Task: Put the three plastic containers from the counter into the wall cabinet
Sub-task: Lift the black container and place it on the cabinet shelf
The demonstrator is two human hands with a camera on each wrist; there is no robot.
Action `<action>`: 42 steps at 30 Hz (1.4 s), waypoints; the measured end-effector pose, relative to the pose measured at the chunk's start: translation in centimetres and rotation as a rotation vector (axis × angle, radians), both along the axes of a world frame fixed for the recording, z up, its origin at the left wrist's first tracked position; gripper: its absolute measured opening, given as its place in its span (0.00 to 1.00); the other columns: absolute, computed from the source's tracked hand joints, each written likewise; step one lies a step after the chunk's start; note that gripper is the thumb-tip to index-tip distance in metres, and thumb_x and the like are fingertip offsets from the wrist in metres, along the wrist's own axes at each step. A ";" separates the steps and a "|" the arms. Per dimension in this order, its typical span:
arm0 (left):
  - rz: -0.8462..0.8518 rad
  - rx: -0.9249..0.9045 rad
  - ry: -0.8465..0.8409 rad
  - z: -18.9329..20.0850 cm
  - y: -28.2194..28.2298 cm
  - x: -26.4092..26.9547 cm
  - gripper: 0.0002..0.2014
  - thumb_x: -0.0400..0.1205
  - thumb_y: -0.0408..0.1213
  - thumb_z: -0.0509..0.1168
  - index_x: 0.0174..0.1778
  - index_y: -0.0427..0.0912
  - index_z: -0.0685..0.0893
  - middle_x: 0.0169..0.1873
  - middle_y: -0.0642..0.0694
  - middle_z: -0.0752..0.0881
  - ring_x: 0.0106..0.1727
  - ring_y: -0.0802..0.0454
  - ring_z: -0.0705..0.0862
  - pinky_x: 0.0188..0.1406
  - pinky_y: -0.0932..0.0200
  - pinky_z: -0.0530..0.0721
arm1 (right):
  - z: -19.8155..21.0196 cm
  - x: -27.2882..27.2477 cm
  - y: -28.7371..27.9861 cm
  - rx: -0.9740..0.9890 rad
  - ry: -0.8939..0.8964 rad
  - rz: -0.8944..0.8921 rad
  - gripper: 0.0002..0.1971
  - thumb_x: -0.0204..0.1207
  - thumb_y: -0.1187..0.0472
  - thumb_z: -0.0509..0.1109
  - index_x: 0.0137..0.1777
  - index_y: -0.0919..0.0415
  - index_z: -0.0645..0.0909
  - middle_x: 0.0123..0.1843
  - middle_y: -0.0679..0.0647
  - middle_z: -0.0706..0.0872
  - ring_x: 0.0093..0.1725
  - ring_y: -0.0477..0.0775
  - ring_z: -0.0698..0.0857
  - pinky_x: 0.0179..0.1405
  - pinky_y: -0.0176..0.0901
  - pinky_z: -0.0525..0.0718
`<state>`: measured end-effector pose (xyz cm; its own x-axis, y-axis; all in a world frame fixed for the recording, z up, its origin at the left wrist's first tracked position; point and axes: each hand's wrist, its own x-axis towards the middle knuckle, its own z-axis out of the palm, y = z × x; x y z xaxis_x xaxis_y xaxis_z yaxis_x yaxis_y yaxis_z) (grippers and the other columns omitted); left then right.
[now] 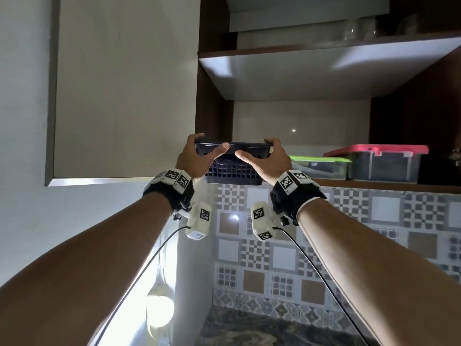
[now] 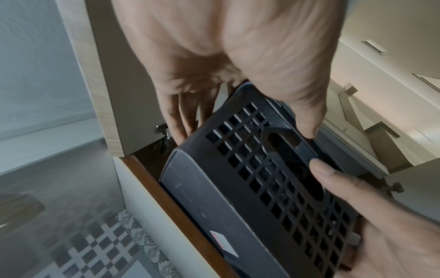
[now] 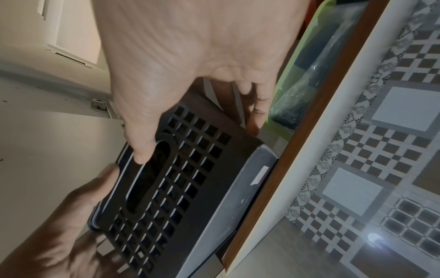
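Note:
A dark plastic basket (image 1: 233,163) with a lattice wall and an oval handle slot sits at the front left of the lower cabinet shelf (image 1: 389,187), partly over its edge. My left hand (image 1: 199,156) grips its left end, thumb across the near wall. My right hand (image 1: 268,158) grips its right end the same way. The wrist views show the basket (image 2: 262,178) (image 3: 181,188) close up, each with a thumb near the slot. On the shelf to the right stand a green-lidded container (image 1: 321,167) (image 3: 307,71) and a red-lidded container (image 1: 384,163).
The open cabinet door (image 1: 124,91) hangs to the left of the basket. An upper shelf (image 1: 324,61) holds glassware. Below are the patterned tile wall (image 1: 349,233) and a marbled counter (image 1: 262,328). A dark object sits at the shelf's far right.

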<state>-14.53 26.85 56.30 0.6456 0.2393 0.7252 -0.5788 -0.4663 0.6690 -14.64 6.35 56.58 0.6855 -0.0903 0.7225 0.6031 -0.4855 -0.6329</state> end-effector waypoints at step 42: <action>0.357 0.420 0.187 0.8 -1.0 15.5 0.54 0.76 0.50 0.77 0.90 0.48 0.47 0.71 0.37 0.84 0.64 0.36 0.87 0.64 0.46 0.86 | 1.0 14.0 -0.7 -0.281 0.050 -0.235 0.39 0.78 0.53 0.77 0.84 0.52 0.59 0.70 0.62 0.86 0.66 0.71 0.86 0.64 0.60 0.87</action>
<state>0.96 25.86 57.09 0.7042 0.1817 0.6863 -0.2270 -0.8583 0.4601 -0.69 5.60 57.57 0.7049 -0.0526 0.7074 0.4257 -0.7664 -0.4811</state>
